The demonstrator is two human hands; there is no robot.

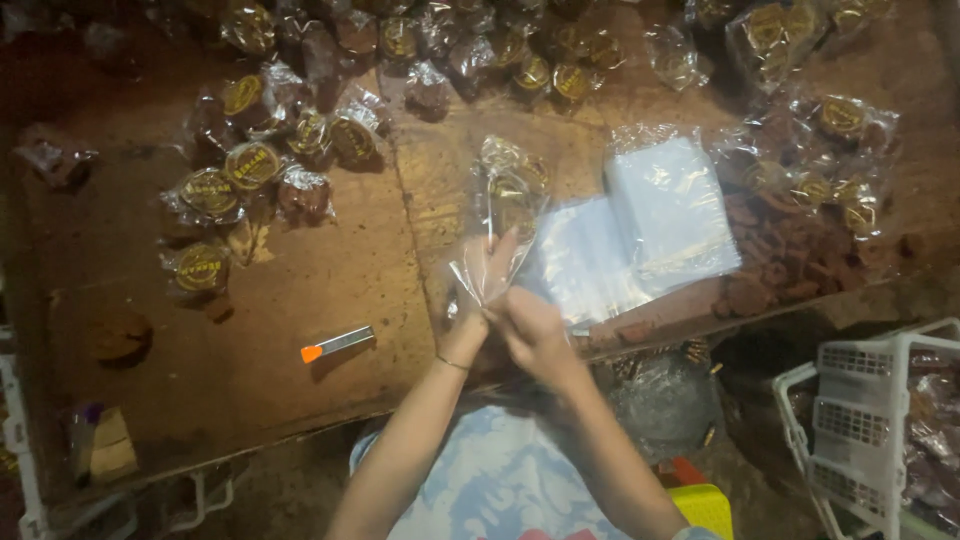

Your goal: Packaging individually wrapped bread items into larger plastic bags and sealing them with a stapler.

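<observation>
Hands (pixel 505 315) on clear gold-labelled packet (pixel 505 215).

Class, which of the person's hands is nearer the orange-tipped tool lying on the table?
Left. The left hand, holding a clear bag, lies right of the orange-tipped tool; the right hand is farther right.

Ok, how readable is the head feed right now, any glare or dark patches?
Head view: dim and warm, with the top corners nearly black. Glare whitens the stack of clear bags and the clear bag held by the left hand and right hand, hiding its edges. The hands look slightly soft. The white basket at lower right reads clearly.
</observation>
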